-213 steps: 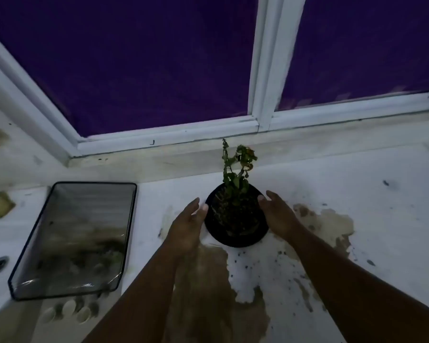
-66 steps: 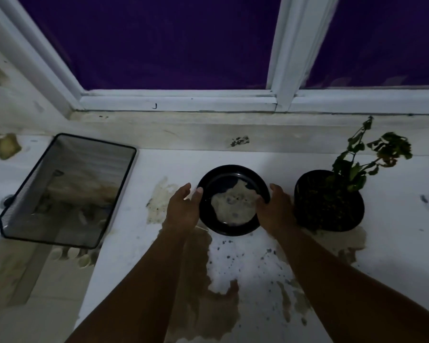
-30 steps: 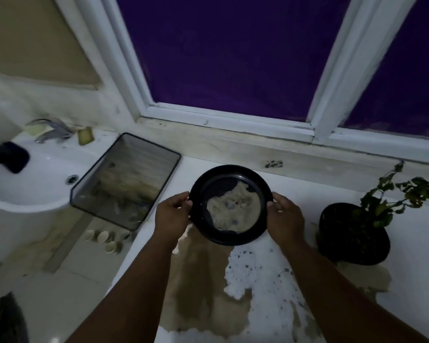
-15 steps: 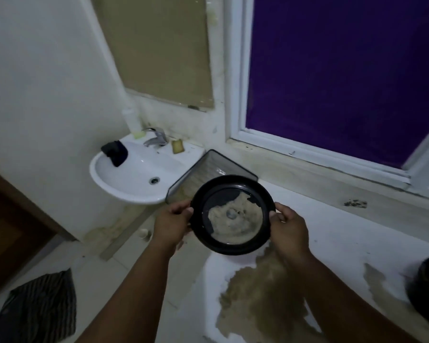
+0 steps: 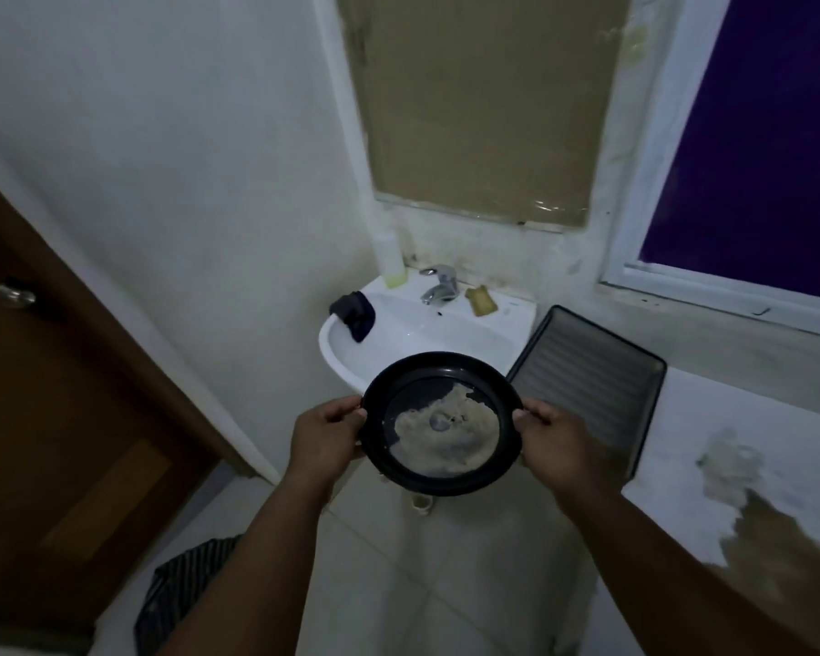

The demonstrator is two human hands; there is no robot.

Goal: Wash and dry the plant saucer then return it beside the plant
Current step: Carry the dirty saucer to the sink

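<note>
The black round plant saucer (image 5: 441, 371) is held level in the air in front of me, with a patch of muddy residue on its inside. My left hand (image 5: 325, 440) grips its left rim and my right hand (image 5: 552, 445) grips its right rim. Just beyond the saucer is the white wall sink (image 5: 398, 340) with a chrome tap (image 5: 441, 286). The plant is out of view.
A dark cloth (image 5: 355, 314) hangs on the sink's left edge; a sponge (image 5: 481, 300) and a bottle (image 5: 391, 260) sit by the tap. A black mesh tray (image 5: 592, 385) lies on the stained white counter (image 5: 753, 447) at right. A wooden door (image 5: 43, 395) stands left, a striped cloth (image 5: 181, 589) on the floor.
I lifted the saucer off the counter with both hands and turned left from the window; the sink now sits straight ahead and closer, and the plant has left the view.
</note>
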